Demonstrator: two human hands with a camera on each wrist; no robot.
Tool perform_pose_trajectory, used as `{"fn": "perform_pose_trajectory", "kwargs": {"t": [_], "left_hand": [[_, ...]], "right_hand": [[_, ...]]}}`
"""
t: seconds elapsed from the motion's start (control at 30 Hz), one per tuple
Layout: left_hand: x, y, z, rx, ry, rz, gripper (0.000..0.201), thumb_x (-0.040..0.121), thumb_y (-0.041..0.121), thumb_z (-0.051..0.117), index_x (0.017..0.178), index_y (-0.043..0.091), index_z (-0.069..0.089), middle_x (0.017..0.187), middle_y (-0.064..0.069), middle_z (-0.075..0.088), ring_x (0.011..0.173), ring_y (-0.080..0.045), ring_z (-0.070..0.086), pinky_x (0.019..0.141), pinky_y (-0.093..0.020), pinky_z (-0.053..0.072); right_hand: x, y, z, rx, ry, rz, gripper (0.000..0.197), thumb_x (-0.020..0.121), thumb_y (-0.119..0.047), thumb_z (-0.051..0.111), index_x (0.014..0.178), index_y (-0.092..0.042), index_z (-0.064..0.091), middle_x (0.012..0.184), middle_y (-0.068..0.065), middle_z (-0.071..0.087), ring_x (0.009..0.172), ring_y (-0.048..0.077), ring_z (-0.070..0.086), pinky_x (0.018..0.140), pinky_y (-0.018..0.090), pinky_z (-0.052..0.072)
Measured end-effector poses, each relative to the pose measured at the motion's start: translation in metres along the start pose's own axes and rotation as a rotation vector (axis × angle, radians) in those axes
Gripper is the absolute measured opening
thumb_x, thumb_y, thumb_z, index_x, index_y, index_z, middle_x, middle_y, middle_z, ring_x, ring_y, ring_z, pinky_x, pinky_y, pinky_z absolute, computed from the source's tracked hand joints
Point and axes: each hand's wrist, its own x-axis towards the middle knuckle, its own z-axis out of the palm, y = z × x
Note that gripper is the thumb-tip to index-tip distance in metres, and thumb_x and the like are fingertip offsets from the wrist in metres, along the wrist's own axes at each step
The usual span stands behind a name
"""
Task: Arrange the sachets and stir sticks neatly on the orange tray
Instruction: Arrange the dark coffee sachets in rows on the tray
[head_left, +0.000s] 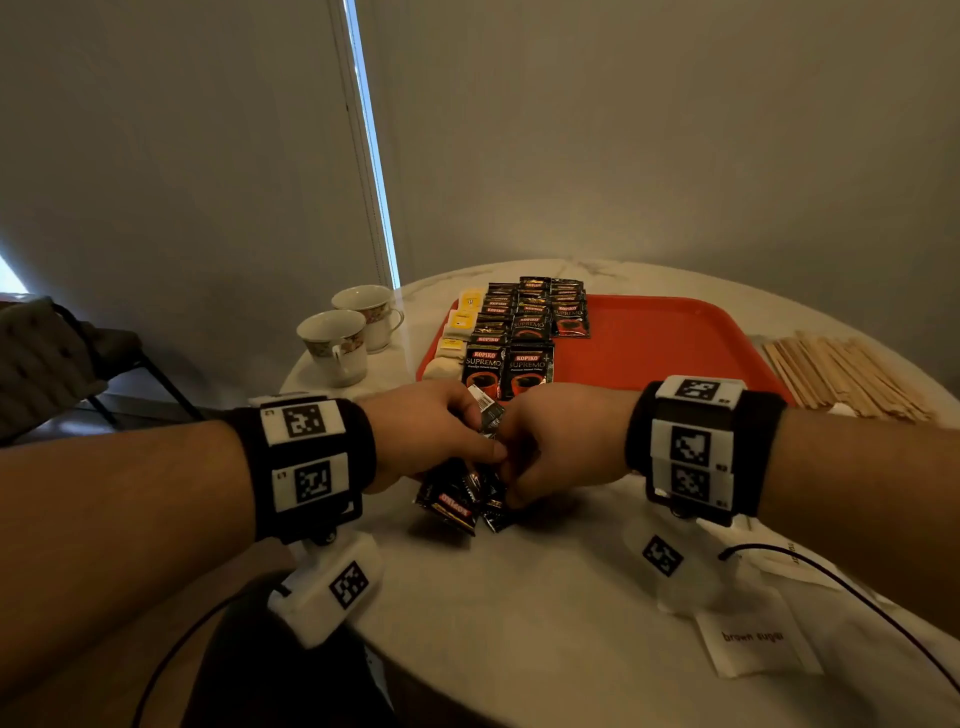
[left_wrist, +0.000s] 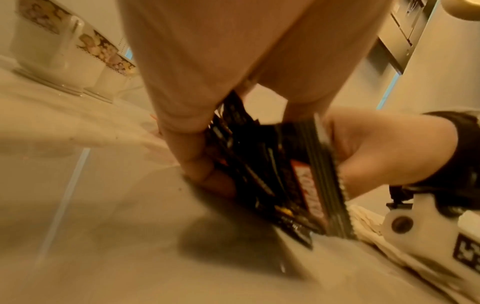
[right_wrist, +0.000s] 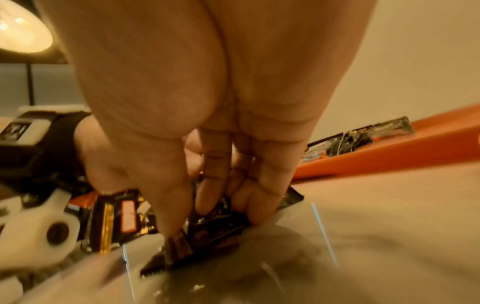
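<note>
Both hands meet over a bunch of black coffee sachets (head_left: 457, 499) just above the white table, in front of the orange tray (head_left: 649, 343). My left hand (head_left: 441, 431) grips the bunch from the left and my right hand (head_left: 540, 452) grips it from the right, fingers curled round it. The left wrist view shows the sachets (left_wrist: 280, 181) held between both hands; the right wrist view shows fingers (right_wrist: 259, 197) pinching the sachets (right_wrist: 207, 228). Rows of black sachets (head_left: 524, 332) and yellow sachets (head_left: 460, 325) lie on the tray's left part. Wooden stir sticks (head_left: 841, 374) lie right of the tray.
Two floral cups (head_left: 337, 340) stand left of the tray. White sugar sachets (head_left: 753, 642), one reading "brown sugar", lie near the front right edge. A black cable (head_left: 857, 597) runs across them. A chair (head_left: 57, 358) stands at far left.
</note>
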Motion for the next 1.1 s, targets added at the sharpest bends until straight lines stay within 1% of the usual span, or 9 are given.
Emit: {"fn": "perform_pose_trajectory", "kwargs": {"t": [0.13, 0.23, 0.3, 0.4, 0.53, 0.67, 0.77, 0.9, 1.1], "left_hand": [[0.005, -0.011, 0.001, -0.031, 0.09, 0.045, 0.027, 0.082, 0.002, 0.082, 0.094, 0.015, 0.062, 0.086, -0.008, 0.067, 0.074, -0.02, 0.065, 0.06, -0.028, 0.054], [0.003, -0.012, -0.001, -0.041, 0.091, 0.073, 0.028, 0.081, -0.002, 0.081, 0.091, 0.016, 0.062, 0.092, -0.011, 0.068, 0.079, -0.027, 0.068, 0.069, -0.037, 0.061], [0.001, -0.011, -0.004, -0.056, 0.088, 0.105, 0.028, 0.081, -0.002, 0.079, 0.091, 0.016, 0.06, 0.104, -0.014, 0.069, 0.09, -0.035, 0.072, 0.081, -0.048, 0.063], [-0.001, -0.006, -0.013, -0.153, 0.131, 0.219, 0.028, 0.083, -0.007, 0.074, 0.087, 0.015, 0.056, 0.11, -0.013, 0.07, 0.095, -0.036, 0.073, 0.077, -0.046, 0.065], [0.01, 0.004, -0.022, -0.342, 0.221, 0.356, 0.034, 0.084, -0.013, 0.067, 0.084, 0.017, 0.052, 0.107, -0.013, 0.07, 0.094, -0.033, 0.07, 0.069, -0.038, 0.059], [0.024, 0.018, -0.015, -0.5, 0.279, 0.433, 0.036, 0.081, -0.013, 0.061, 0.088, 0.021, 0.052, 0.118, -0.019, 0.067, 0.101, -0.038, 0.069, 0.078, -0.048, 0.061], [0.032, 0.031, -0.007, -0.589, 0.309, 0.457, 0.058, 0.086, -0.019, 0.049, 0.117, 0.03, 0.055, 0.122, -0.015, 0.066, 0.093, -0.03, 0.072, 0.066, -0.037, 0.061], [0.043, 0.045, -0.002, -0.662, 0.309, 0.504, 0.087, 0.091, -0.019, 0.041, 0.155, 0.04, 0.033, 0.112, 0.004, 0.069, 0.08, -0.006, 0.074, 0.068, -0.028, 0.063], [0.062, 0.061, 0.005, -0.636, 0.355, 0.512, 0.052, 0.092, -0.009, 0.043, 0.134, 0.016, 0.059, 0.12, -0.014, 0.071, 0.112, -0.029, 0.071, 0.096, -0.045, 0.06]], "right_hand": [[0.002, 0.009, -0.003, 0.229, 0.105, 0.019, 0.024, 0.083, -0.021, 0.078, 0.1, -0.03, 0.064, 0.096, -0.008, 0.07, 0.087, 0.007, 0.066, 0.079, 0.03, 0.057], [0.006, 0.015, -0.005, 0.348, 0.315, 0.139, 0.039, 0.076, -0.022, 0.085, 0.102, -0.028, 0.056, 0.093, -0.004, 0.068, 0.082, 0.016, 0.067, 0.074, 0.038, 0.061], [0.007, 0.019, -0.008, 0.35, 0.362, 0.209, 0.057, 0.074, -0.032, 0.088, 0.118, -0.032, 0.052, 0.099, -0.006, 0.065, 0.085, 0.014, 0.066, 0.073, 0.036, 0.06], [0.008, 0.022, -0.011, 0.659, 0.25, 0.247, 0.081, 0.079, -0.035, 0.085, 0.144, -0.035, 0.037, 0.116, 0.001, 0.068, 0.098, 0.021, 0.072, 0.085, 0.042, 0.062], [0.007, 0.012, -0.005, 1.192, 0.13, 0.22, 0.059, 0.09, -0.03, 0.077, 0.139, -0.037, 0.044, 0.116, 0.009, 0.074, 0.102, 0.033, 0.074, 0.088, 0.054, 0.06], [0.02, 0.007, -0.008, 1.493, 0.291, 0.148, 0.042, 0.099, -0.023, 0.064, 0.137, -0.033, 0.049, 0.12, 0.01, 0.072, 0.101, 0.035, 0.074, 0.087, 0.059, 0.059], [0.028, 0.008, -0.013, 1.51, 0.461, 0.125, 0.039, 0.104, -0.023, 0.055, 0.141, -0.032, 0.047, 0.119, 0.007, 0.071, 0.103, 0.03, 0.073, 0.085, 0.053, 0.061], [0.032, 0.015, -0.018, 1.527, 0.521, 0.072, 0.037, 0.105, -0.017, 0.053, 0.141, -0.026, 0.049, 0.118, 0.008, 0.073, 0.099, 0.025, 0.075, 0.08, 0.044, 0.063], [0.038, 0.033, -0.027, 1.557, 0.558, 0.006, 0.046, 0.098, -0.014, 0.062, 0.139, -0.03, 0.049, 0.121, 0.009, 0.072, 0.105, 0.032, 0.073, 0.087, 0.06, 0.058]]}}
